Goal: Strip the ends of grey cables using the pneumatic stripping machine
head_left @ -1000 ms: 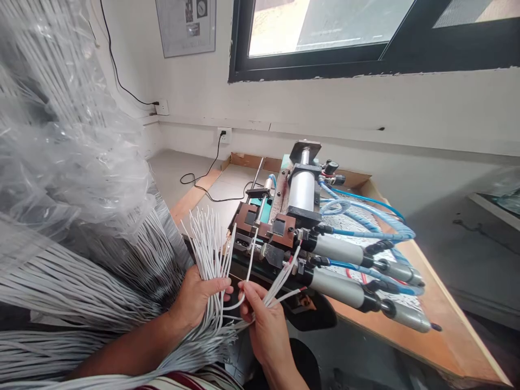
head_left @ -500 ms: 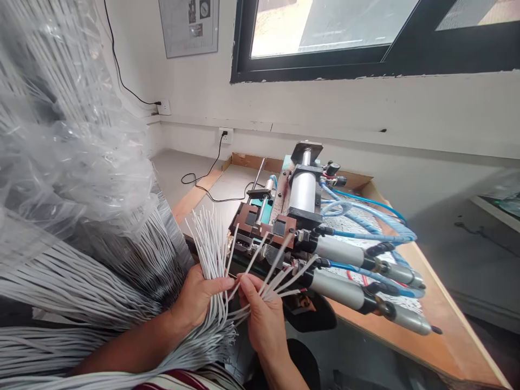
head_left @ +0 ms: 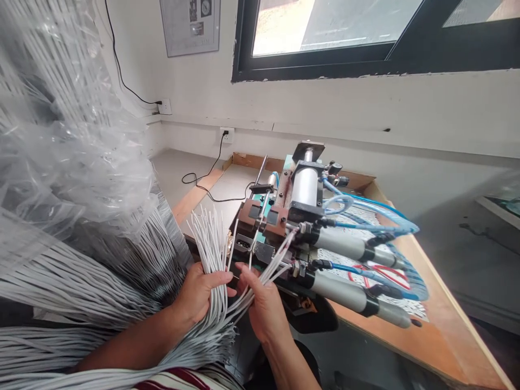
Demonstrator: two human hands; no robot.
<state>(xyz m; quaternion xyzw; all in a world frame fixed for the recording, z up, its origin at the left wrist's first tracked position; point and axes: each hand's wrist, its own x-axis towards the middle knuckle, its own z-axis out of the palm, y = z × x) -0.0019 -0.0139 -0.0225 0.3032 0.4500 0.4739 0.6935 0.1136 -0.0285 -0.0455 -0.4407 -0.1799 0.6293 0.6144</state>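
The wooden worktop [head_left: 442,349] carries a machine [head_left: 341,244] with grey cylinders and blue hoses; a heap of pale wires [head_left: 93,279] fills the left side. The left hand [head_left: 199,295] closes around a thick, upright bundle [head_left: 210,249]. The right hand [head_left: 266,306] holds a slimmer bunch [head_left: 271,272], its fingertips at one single wire [head_left: 252,254] reaching the machine's front.

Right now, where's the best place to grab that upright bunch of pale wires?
Probably around the narrowed part of the bunch, below its fanned-out tips, coming from the left, as the left hand does. The wires draw together there, while the tips spread loosely; the right hand and machine crowd the other side.
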